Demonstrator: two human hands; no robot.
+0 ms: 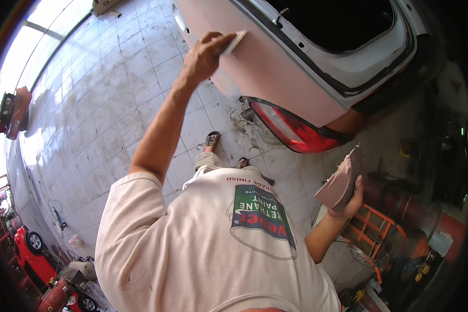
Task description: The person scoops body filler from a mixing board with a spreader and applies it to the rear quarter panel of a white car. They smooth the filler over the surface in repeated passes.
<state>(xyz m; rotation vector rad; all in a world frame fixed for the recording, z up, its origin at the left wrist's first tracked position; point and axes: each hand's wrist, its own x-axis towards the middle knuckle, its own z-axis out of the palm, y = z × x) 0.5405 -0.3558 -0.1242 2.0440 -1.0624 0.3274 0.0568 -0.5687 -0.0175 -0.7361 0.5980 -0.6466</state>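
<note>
At the upper middle, my left hand [200, 60] grips a pale flat spreader [235, 42], its blade against a car's rear side panel [275, 67]. A smooth pinkish coat covers much of that panel. Below it sits the red and clear tail light [291, 127]. At the right, apart from the car, my right hand [352, 200] supports a board [339, 187] bearing pinkish-brown putty, with a ragged ridge along its upper edge. The fingers beneath the board are partly hidden.
The car's rear window opening [343, 21] is dark. Behind the board stand an orange metal frame [372, 234] and a red cylinder [444, 229]. A red car [34, 255] shows at the lower left. Stained pale tiles [125, 114] spread across the floor; my sandalled feet [212, 139] are on them.
</note>
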